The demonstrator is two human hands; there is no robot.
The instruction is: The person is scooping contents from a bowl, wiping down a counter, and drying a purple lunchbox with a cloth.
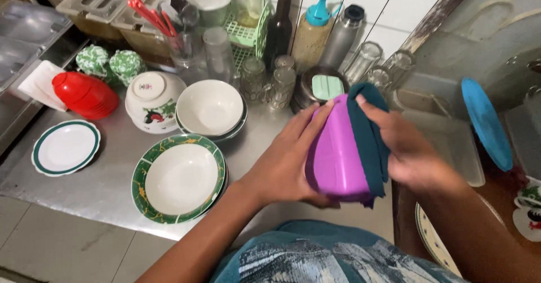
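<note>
My left hand (pixel 284 162) grips a purple plastic container (pixel 336 150) from its left side, holding it on edge above the metal counter (pixel 107 187). My right hand (pixel 408 148) presses a dark teal cloth (pixel 369 142) against the container's right side. The cloth wraps over the container's rim from top to bottom. Both hands are at the centre right, close to my body.
A green-rimmed deep plate (pixel 179 177), stacked white bowls (pixel 209 109), an upturned floral bowl (pixel 151 100), a small plate (pixel 65 146) and a red lid (pixel 85 95) sit left. Glasses, jars and bottles (pixel 279 29) stand behind. A blue lid (pixel 486 122) and clear tubs lie right.
</note>
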